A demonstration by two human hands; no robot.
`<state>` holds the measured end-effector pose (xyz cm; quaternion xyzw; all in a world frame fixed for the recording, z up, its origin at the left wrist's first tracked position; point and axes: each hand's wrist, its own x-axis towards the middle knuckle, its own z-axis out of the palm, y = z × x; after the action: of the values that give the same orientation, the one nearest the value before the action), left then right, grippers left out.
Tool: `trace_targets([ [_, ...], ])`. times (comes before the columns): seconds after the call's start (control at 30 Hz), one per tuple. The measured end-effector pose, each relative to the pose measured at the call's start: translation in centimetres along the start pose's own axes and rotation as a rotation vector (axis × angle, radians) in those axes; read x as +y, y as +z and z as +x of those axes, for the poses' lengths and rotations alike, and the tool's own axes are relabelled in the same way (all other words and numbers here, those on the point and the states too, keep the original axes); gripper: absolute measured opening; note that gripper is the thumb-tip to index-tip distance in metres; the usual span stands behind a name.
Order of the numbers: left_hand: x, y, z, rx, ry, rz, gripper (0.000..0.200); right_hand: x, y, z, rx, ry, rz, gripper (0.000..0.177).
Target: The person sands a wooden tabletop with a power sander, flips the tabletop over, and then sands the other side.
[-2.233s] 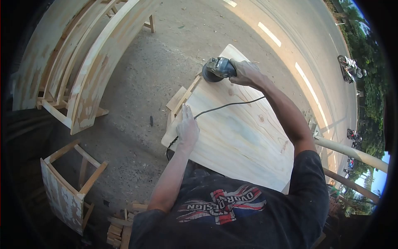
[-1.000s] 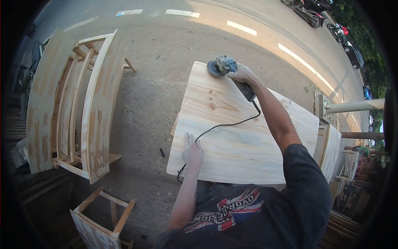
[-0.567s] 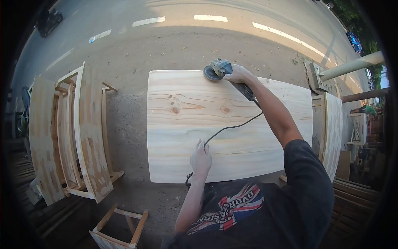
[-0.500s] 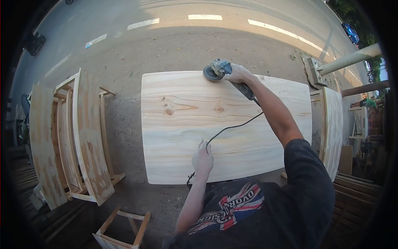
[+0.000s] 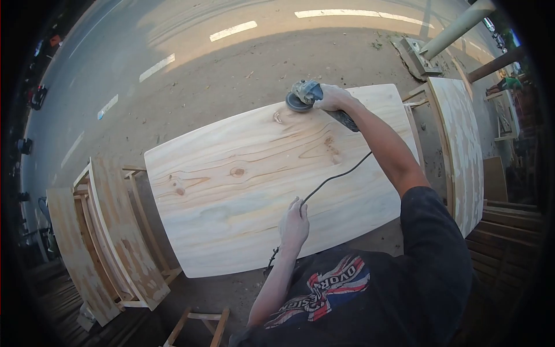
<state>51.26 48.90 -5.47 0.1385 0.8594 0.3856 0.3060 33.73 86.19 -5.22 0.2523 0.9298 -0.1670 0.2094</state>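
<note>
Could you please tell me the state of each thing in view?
panel: lying flat, bare pale wood.
grinder: disc down on the panel's far edge; running or not, cannot tell.
right hand: fingers shut around the grinder.
cord: slack, trailing across the panel.
left hand: open, palm down on the panel beside the cord.
frames: standing on the ground.

- The right hand point(image 5: 332, 97) grips an angle grinder point(image 5: 305, 95), its disc on the far edge of a pale wooden panel point(image 5: 231, 196).
- The left hand point(image 5: 294, 224) rests flat on the panel beside the grinder's black cord point(image 5: 335, 176).
- Curved wooden frames point(image 5: 110, 243) stand to the left on the ground.
</note>
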Motion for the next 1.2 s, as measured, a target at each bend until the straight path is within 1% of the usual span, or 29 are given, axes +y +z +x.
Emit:
trace_targets([
  [0.1, 2.4, 3.0, 0.5, -0.046, 0.047, 0.020, 0.037, 5.0, -1.5, -0.7, -0.027, 0.037, 0.017, 0.070],
  [0.37, 7.7, 8.5, 2.8, -0.142, 0.121, 0.043, 0.037, 16.7, -4.6, -0.9, 0.016, 0.134, 0.004, 0.070],
  [0.43, 8.4, 9.4, 3.2, -0.167, 0.131, 0.043, 0.036, 19.4, -5.2, -0.9, 0.016, 0.166, 0.003, 0.070],
  [0.5, 9.2, 10.4, 3.5, -0.201, 0.138, 0.040, 0.036, 22.1, -6.1, -1.2, 0.020, 0.182, 0.027, 0.075],
  [0.67, 9.4, 13.2, 3.7, -0.269, 0.142, 0.042, 0.037, 27.7, -7.6, -1.7, 0.060, 0.266, 0.056, 0.074],
  [0.83, 10.1, 14.0, 3.5, -0.324, 0.136, 0.049, 0.037, 33.1, -7.6, -1.1, 0.111, 0.297, 0.055, 0.075],
  [0.87, 10.1, 14.2, 3.5, -0.320, 0.143, 0.051, 0.037, 34.5, -7.5, -0.4, 0.111, 0.349, 0.052, 0.075],
  [0.9, 10.1, 14.2, 3.5, -0.314, 0.150, 0.052, 0.037, 35.0, -7.6, -0.4, 0.111, 0.399, 0.047, 0.075],
  [0.93, 10.1, 14.2, 3.4, -0.321, 0.156, 0.056, 0.037, 35.5, -7.3, -0.6, 0.114, 0.407, 0.051, 0.075],
  [1.0, 10.1, 13.9, 3.5, -0.311, 0.147, 0.066, 0.037, 36.2, -7.3, -1.1, 0.170, 0.457, 0.093, 0.073],
  [1.07, 10.4, 13.5, 3.3, -0.311, 0.150, 0.064, 0.037, 37.9, -6.2, -0.5, 0.175, 0.461, 0.140, 0.075],
  [1.13, 10.2, 13.0, 3.2, -0.309, 0.148, 0.063, 0.037, 38.2, -5.9, -0.7, 0.176, 0.462, 0.188, 0.077],
  [1.2, 9.8, 12.4, 3.1, -0.269, 0.159, 0.079, 0.035, 38.1, -5.1, -1.2, 0.226, 0.569, 0.281, 0.080],
])
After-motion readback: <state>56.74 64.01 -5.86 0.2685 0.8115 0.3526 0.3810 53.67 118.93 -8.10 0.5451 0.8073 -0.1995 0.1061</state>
